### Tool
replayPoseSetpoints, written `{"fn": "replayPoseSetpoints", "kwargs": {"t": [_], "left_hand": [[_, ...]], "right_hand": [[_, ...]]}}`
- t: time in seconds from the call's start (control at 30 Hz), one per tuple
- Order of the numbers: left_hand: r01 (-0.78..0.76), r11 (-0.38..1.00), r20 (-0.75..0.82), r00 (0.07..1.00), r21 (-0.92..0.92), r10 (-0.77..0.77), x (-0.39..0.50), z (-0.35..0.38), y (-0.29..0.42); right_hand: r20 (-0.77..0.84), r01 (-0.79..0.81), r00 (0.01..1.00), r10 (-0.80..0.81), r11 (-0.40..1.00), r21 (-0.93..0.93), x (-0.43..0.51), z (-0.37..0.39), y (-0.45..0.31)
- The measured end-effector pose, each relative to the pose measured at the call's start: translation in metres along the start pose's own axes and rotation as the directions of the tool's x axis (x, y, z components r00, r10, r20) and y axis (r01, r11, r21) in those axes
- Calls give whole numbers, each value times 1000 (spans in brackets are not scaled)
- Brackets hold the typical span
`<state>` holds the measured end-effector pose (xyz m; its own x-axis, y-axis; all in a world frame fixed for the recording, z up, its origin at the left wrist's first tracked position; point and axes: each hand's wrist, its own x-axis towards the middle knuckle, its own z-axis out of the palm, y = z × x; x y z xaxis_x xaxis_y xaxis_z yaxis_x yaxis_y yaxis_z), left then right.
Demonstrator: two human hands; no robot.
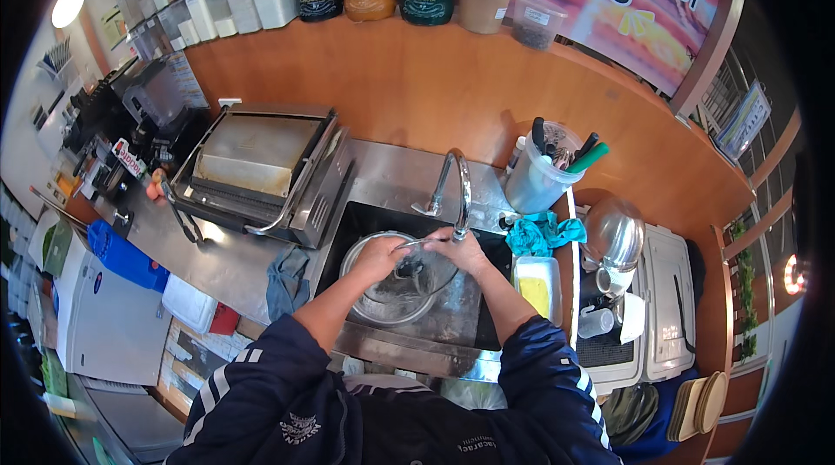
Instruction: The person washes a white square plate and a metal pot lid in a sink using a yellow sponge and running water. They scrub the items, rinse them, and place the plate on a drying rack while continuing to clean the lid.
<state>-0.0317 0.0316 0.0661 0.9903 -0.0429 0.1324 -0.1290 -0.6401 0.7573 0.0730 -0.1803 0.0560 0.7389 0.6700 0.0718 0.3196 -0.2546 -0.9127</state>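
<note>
Over the black sink [499,256], my left hand [378,259] and my right hand [460,251] grip the upper rim of a clear round lid or bowl [438,272]. Which of the two it is, I cannot tell. The chrome gooseneck faucet [464,188] has its spout end right at my right hand. Below my left hand, a round metal basin [391,315] stands in the left half of the sink, partly covered by the clear piece. Wet streaks mark the sink floor beside it.
Left of the sink stands a contact grill [251,152], with a grey cloth [288,282] nearer me. A utensil tub [541,168], a teal cloth [545,234] and a white tray with a yellow sponge [536,292] line the right side. Drying dishes [607,308] sit beyond a divider.
</note>
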Motion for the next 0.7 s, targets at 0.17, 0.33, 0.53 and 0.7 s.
{"fn": "replayPoseSetpoints", "kwargs": {"t": [0.17,0.33,0.53,0.7], "left_hand": [[134,976,15,991,-173,-133,0,-4,-6],[101,992,88,992,-78,-94,5,6,-3],[259,916,176,961,-307,-213,5,5,-13],[228,950,176,966,-214,-192,9,9,-20]], "right_hand": [[-70,-188,981,180,973,-137,-1,-6,-2],[-21,-133,991,132,983,-123,-4,-8,-2],[-72,-216,976,206,954,-206,-2,-3,0],[34,-72,997,75,994,-80,-1,-4,0]]}}
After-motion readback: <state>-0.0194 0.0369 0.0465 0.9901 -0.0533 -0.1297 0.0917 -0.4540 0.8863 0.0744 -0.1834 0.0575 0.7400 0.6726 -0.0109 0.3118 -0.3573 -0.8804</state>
